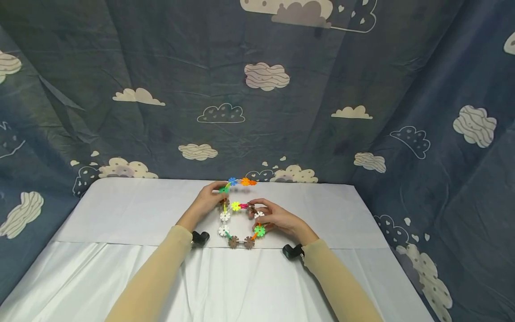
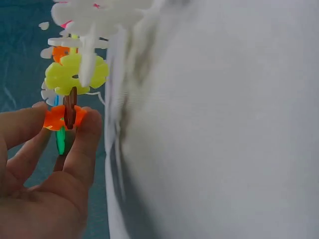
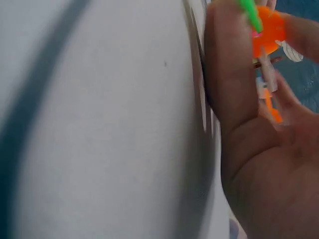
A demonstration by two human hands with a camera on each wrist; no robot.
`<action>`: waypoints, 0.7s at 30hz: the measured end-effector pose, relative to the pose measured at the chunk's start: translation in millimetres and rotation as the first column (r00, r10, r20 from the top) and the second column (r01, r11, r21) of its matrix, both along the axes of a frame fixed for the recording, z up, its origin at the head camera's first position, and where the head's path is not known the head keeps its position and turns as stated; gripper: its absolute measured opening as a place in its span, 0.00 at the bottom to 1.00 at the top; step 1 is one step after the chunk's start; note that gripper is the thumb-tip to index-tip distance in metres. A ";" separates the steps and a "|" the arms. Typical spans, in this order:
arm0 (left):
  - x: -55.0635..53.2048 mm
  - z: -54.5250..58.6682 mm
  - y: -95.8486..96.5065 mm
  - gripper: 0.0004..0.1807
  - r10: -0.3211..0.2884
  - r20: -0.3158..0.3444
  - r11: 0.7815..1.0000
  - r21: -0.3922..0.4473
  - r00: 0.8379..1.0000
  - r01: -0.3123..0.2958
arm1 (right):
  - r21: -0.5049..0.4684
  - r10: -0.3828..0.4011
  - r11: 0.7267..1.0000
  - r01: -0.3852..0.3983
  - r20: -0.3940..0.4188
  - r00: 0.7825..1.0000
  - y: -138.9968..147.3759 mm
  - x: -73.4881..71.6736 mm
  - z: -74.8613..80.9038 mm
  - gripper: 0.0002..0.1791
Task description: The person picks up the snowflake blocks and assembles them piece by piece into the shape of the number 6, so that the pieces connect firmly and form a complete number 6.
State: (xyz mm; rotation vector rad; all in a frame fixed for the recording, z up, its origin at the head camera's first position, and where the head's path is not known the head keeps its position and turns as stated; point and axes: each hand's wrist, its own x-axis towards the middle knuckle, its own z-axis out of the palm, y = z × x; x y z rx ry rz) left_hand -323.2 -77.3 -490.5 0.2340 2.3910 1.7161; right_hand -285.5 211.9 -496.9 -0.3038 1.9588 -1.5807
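Note:
A chain of interlocking plastic snowflake discs (image 1: 223,230) lies on the white-covered table, bent into a loop with a tail curving off its far left. My left hand (image 1: 209,197) holds the chain where the tail leaves the loop. In the left wrist view, thumb and finger pinch an orange disc (image 2: 53,119), between a green disc (image 2: 61,143) and a brown disc (image 2: 70,110). On the loop's right side, my right hand (image 1: 279,218) grips the chain. Its wrist view shows an orange disc (image 3: 271,32) between thumb and fingers, beside a green disc (image 3: 250,14); the fingers partly hide other discs.
The white cloth (image 1: 153,277) covers the table and hangs over its front edge. Behind and at both sides stands a dark blue curtain (image 1: 173,67) with cloud prints. A black wrist camera (image 1: 200,239) sits at the left wrist, another black camera (image 1: 293,252) at the right.

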 end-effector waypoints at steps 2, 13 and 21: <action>-0.9 -3.7 1.0 0.28 0.022 0.008 1.000 -0.012 1.000 -0.022 | 0.053 -0.013 0.998 0.015 -0.042 0.999 -1.0 -0.6 0.2 0.36; -5.4 -6.5 6.1 0.23 0.073 -0.034 0.979 -0.189 0.997 -0.078 | 0.320 -0.045 0.936 0.143 -0.295 0.954 -7.1 6.1 4.2 0.29; -0.7 -3.7 6.3 0.24 0.032 -0.051 0.955 -0.292 0.998 -0.046 | 0.362 -0.068 0.907 0.214 -0.376 0.924 -10.4 15.2 1.8 0.25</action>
